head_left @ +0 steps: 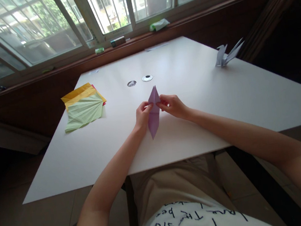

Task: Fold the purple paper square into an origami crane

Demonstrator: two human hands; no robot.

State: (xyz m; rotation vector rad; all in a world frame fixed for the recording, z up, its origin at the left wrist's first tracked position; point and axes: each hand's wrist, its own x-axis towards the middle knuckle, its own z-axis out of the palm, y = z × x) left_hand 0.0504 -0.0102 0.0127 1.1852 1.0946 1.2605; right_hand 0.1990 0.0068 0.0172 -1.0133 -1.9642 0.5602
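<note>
A folded purple origami paper point(154, 118), long and diamond-shaped with a split upper tip, is held above the front part of the white table. My left hand point(142, 116) pinches its left edge, thumb across the front face. On the opposite edge, the fingers of my right hand point(171, 105) are closed around the paper near its middle. The paper's lower point hangs toward me. Its back side is hidden, as are some fingertips.
On the white table point(195, 122), pleated pale green paper point(85, 112) overlaps yellow paper point(79, 93) at the left. A folded paper crane point(224, 56) stands at the far right. Two round discs point(147, 78) lie beyond my hands. Tissue packs point(159, 25) sit on the window ledge.
</note>
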